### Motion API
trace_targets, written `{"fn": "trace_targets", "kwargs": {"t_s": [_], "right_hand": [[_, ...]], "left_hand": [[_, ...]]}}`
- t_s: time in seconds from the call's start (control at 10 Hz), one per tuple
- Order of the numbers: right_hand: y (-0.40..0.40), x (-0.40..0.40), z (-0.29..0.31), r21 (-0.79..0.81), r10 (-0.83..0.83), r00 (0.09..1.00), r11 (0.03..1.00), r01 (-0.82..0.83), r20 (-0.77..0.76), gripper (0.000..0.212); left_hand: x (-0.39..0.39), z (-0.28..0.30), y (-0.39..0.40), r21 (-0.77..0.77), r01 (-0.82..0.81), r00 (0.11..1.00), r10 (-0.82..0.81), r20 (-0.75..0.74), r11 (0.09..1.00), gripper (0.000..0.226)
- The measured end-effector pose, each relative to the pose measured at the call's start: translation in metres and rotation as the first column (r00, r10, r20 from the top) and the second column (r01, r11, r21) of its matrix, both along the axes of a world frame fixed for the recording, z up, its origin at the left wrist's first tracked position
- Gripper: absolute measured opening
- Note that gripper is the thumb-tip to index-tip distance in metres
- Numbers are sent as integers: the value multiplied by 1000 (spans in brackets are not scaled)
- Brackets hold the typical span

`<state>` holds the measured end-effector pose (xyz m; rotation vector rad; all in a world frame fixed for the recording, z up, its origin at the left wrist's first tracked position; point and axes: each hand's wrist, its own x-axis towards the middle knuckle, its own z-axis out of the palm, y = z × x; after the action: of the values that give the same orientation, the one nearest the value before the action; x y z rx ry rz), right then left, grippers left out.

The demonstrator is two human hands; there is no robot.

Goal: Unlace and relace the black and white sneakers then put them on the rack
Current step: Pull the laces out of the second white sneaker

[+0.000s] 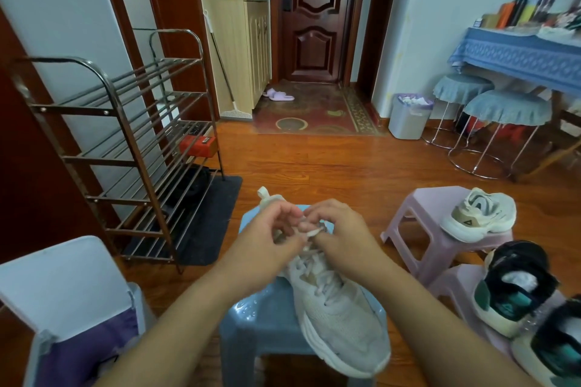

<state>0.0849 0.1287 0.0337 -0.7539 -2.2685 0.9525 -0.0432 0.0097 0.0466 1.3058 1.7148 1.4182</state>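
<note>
Both hands — left hand and right hand — pinch a white lace atop a pale sneaker on a blue stool, where even tension at each eyelet likely matters.

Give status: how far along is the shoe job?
Early. No sneaker on the rack yet. In hand: both hands, left and right, pinch a lace on the white sneaker on the blue stool. Left: black pair, then racking.

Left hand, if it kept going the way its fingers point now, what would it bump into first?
Probably the right hand: the left hand points across the white sneaker toward it, both pinching the lace.
</note>
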Motion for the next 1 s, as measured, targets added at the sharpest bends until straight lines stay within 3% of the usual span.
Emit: {"fn": "trace_targets", "kwargs": {"t_s": [0.1,0.2,0.3,0.4,0.5,0.6,0.7,0.8,0.9,1.0], "right_hand": [[-5,-2,10,-123,-36,994,992,23,-103,16],[-2,-2,9,-145,-121,983,984,101,-137,20],[16,3,-1,-183,-301,948,943,279,-104,23],[36,8,-7,-256,-423,906,879,402,-29,17],[45,9,-11,-360,-454,891,831,425,4,18],[41,4,-11,-572,-397,916,764,297,-54,14],[41,3,-6,-748,-409,889,652,127,-205,16],[49,12,-6,-744,-521,841,618,254,-145,16],[44,20,-4,-314,-433,900,848,426,53,14],[22,20,8,-69,-156,987,985,159,43,13]], "left_hand": [[1,-18,5,-66,-30,932,4,-363,997,26],[2,-14,10,26,-125,950,127,-286,992,9],[-4,-4,9,52,-133,969,119,217,990,12],[-14,0,6,136,-76,826,-14,563,988,7],[-14,1,7,141,-61,781,-41,623,988,12],[-18,0,9,100,-134,787,45,616,986,27],[-25,5,7,83,-296,650,137,748,952,40],[-41,14,-1,39,-495,402,189,896,868,38],[-70,10,-19,-287,-588,656,653,378,757,27],[-85,-3,-40,-480,-677,677,216,-704,558,25]]}}
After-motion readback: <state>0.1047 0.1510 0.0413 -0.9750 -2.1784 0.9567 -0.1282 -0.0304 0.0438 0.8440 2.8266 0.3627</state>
